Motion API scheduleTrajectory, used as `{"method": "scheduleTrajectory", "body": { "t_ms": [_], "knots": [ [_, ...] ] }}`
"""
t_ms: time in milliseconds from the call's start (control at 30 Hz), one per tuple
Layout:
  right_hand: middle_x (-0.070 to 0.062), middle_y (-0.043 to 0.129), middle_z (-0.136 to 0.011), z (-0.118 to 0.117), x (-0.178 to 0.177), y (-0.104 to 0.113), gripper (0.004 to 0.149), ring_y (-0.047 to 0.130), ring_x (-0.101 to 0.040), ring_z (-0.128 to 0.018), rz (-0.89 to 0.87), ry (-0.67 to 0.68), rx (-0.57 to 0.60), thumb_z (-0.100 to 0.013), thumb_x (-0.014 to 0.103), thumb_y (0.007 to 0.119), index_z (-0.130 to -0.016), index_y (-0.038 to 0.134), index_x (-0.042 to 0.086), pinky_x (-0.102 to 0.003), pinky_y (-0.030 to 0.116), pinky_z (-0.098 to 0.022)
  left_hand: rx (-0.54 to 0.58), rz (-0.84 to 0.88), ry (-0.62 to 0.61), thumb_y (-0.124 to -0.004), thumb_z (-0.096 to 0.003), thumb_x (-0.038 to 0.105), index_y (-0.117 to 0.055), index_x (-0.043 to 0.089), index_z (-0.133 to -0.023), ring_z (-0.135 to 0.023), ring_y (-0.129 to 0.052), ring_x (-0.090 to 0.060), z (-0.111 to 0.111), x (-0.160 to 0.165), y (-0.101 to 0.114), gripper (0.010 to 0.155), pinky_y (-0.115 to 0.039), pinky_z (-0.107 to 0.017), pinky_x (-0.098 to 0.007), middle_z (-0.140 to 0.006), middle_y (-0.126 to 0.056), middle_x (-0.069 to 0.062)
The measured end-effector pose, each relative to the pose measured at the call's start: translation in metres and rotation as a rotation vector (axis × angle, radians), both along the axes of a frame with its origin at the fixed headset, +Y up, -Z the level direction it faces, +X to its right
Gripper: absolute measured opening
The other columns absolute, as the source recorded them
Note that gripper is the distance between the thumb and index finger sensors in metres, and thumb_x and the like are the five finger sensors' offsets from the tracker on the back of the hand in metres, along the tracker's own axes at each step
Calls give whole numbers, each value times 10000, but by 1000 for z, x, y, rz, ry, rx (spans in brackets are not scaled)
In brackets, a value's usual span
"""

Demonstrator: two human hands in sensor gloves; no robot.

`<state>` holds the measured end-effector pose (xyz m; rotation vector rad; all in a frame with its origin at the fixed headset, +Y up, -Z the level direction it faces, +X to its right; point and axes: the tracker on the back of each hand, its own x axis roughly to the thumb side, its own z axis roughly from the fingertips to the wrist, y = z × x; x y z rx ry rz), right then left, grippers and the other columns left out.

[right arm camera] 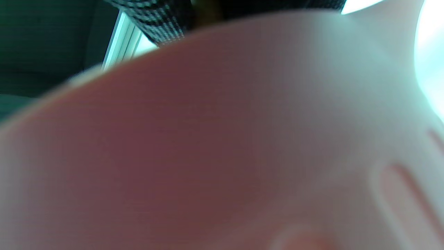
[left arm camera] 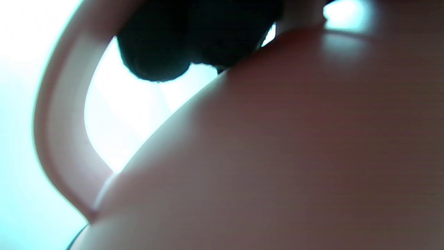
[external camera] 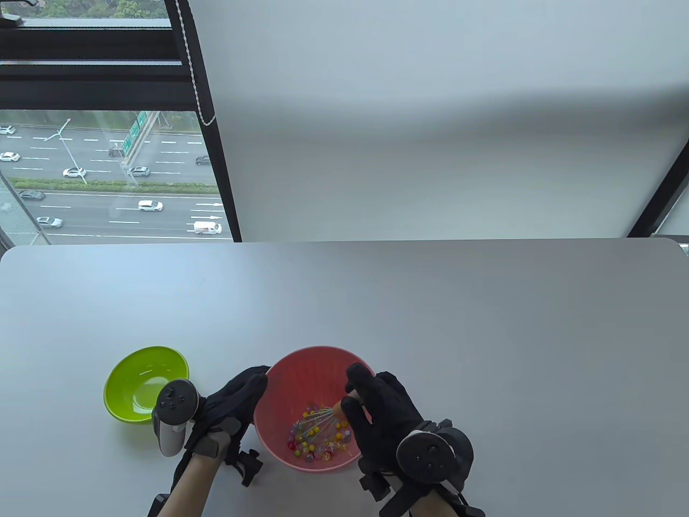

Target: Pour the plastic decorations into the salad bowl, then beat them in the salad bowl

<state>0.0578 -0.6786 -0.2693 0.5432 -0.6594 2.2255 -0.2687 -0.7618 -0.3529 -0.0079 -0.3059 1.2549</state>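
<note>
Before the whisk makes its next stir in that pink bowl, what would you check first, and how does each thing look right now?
1. Decorations inside the pink bowl: ok.
2. Green bowl emptied: ok, nothing visible inside.
3. Right hand holds the whisk: ok, fingers curled round its handle.
4. Whisk wires down among the decorations: ok.
5. Left hand steadying the pink bowl's rim: ok, touching; firmness cannot tell.
6. No decorations spilled on the table: ok.

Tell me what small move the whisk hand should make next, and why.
Probably sweep the whisk in a small circle through the beads: its wires already sit among them in the pink bowl, the right hand grips the handle, the left hand steadies the rim.
</note>
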Motion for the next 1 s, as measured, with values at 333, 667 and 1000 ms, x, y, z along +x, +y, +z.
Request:
{"method": "scheduleTrajectory", "body": {
  "t_ms": [333,667,1000],
  "knots": [
    [100,747,-980,9,-9,3,585,957,-159,-742,166,-58,142,-589,455,727,-1078,418,366,-486,583,-770,1,-1,0,-628,-568,660,-800,131,-944,-519,-937,-286,0,0,0,671,-588,-713,-579,-423,-929,26],
    [120,739,-967,10,-7,6,562,922,-167,-743,213,-79,194,-601,463,683,-1080,397,391,-502,560,-776,1,-1,0,-628,-568,660,-799,132,-944,-519,-938,-285,0,0,0,671,-589,-712,-578,-424,-929,26],
    [117,784,-897,12,2,13,522,926,-166,-640,189,-103,221,-607,481,631,-1079,429,388,-495,575,-767,3,-4,0,-624,-569,660,-799,132,-944,-520,-937,-286,0,0,-1,672,-588,-713,-580,-424,-929,25]
  ]
}}
